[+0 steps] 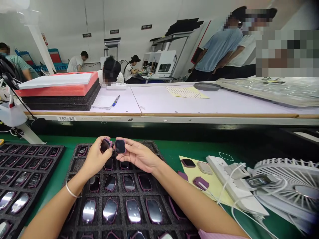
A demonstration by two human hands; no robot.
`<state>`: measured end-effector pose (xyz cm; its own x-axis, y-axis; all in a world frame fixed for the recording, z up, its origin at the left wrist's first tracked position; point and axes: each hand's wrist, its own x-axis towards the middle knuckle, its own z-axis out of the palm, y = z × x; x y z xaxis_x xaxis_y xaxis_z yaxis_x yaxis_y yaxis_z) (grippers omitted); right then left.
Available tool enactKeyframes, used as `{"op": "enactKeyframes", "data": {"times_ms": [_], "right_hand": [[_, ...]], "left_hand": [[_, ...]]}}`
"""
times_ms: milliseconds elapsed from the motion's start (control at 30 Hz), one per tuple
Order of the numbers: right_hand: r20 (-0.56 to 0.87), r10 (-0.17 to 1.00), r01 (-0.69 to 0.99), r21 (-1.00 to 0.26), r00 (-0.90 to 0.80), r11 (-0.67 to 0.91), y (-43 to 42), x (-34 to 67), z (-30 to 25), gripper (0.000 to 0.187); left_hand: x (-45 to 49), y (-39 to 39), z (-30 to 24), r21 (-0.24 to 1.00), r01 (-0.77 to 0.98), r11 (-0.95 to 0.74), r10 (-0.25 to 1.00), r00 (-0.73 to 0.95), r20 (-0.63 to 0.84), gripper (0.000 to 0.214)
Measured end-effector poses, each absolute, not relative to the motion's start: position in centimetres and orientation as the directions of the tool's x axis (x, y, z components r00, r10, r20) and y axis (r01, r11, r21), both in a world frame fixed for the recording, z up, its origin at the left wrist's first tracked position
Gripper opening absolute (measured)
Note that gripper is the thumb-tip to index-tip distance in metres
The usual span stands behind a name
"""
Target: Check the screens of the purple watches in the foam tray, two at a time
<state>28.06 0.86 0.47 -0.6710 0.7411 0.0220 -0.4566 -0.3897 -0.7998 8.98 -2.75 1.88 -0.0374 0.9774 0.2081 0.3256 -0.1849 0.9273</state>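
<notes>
Two purple-framed smartwatch bodies are held up side by side over the far part of a black foam tray (97, 191). My left hand (96, 156) pinches one smartwatch body (105, 145), its dark screen tilted. In my right hand (137, 153) is the other smartwatch body (120, 146), gripped at its edges with its dark screen facing me. The two watches are very close; I cannot tell whether they touch. Below them, the tray's compartments hold rows of similar watch bodies (129, 183) with glossy screens. My forearms hide parts of the tray.
Another filled foam tray (53, 179) lies left. To the right are a yellow sheet (185, 161) with purple parts, a white power strip (219, 166) with cables and a white fan (286, 179). A raised shelf (154, 103) runs behind; several people work or stand beyond it.
</notes>
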Motion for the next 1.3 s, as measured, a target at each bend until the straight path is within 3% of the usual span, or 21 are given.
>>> {"op": "enactKeyframes", "data": {"times_ms": [833, 1300], "right_hand": [[0.134, 0.692, -0.471, -0.821, -0.709, -0.324, 0.1, 28.0, -0.5, 0.057], [0.158, 0.685, -0.472, -0.830, -0.711, -0.299, -0.3, 28.1, -0.4, 0.060]], "left_hand": [[10.0, -4.6, 2.2, 0.878, 0.446, -0.174, 0.968, -0.084, 0.234, 0.036], [10.1, -4.7, 2.2, 0.900, 0.386, -0.203, 0.966, -0.069, 0.248, 0.036]]}}
